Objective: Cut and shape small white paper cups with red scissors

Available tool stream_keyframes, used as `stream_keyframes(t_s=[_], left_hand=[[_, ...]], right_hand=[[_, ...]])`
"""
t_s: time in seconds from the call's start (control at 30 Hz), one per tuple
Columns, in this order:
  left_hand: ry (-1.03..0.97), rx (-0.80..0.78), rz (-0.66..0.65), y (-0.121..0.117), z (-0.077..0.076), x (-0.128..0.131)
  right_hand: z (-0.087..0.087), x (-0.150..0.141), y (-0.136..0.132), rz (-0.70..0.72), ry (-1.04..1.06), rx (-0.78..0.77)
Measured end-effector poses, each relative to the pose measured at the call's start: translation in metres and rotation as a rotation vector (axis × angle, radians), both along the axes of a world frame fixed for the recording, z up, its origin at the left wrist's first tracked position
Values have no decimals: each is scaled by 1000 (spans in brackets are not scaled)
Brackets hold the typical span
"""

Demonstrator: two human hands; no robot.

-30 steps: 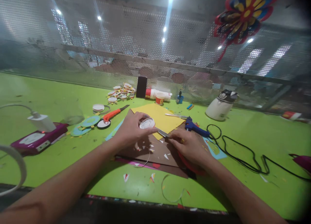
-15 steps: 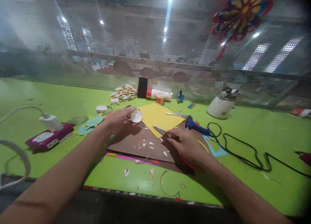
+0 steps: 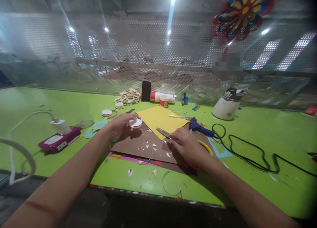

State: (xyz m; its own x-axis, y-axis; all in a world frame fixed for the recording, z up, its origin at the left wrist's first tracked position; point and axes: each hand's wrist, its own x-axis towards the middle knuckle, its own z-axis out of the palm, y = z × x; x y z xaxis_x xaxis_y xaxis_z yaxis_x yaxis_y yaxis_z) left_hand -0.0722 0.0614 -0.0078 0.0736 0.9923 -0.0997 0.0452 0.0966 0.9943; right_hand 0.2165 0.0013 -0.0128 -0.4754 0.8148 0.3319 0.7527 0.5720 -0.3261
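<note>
My left hand (image 3: 123,125) is closed round the edge of a small white paper cup bottom (image 3: 135,123) with a thin red line on its rim, held above the left part of a brown board (image 3: 138,144). My right hand (image 3: 187,143) is closed over a pair of scissors, fingers curled near the pivot. The scissor blades (image 3: 163,133) point up and left, over the near corner of a yellow paper sheet (image 3: 160,117). A yellow loop (image 3: 205,147) shows beyond the hand, and part of the handles is hidden. Paper snippets (image 3: 154,145) lie on the board.
A blue glue gun (image 3: 199,127) with a black cord (image 3: 250,160) lies to the right, near a white kettle (image 3: 226,106). Behind are piled cup pieces (image 3: 127,97), a dark phone (image 3: 146,91) and paper cups (image 3: 164,101). A purple power strip (image 3: 59,140) sits left.
My left hand has turned the cup bottom from facing me to lying nearly flat, and lowered it slightly. My right hand and the scissors stay almost in place. The view has shifted a little.
</note>
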Motion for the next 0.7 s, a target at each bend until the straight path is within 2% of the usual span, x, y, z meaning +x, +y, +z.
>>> stream_keyframes(t_s=[0.17, 0.37, 0.5, 0.7], left_hand=[[143, 125, 196, 3, 6, -13], [252, 247, 440, 5, 32, -46], [339, 237, 449, -5, 38, -61], [472, 219, 488, -7, 29, -81]], right_hand=[[5, 1, 0, -38, 5, 2], [3, 0, 1, -14, 12, -25], [5, 2, 0, -16, 29, -36], [1, 3, 5, -30, 38, -42]])
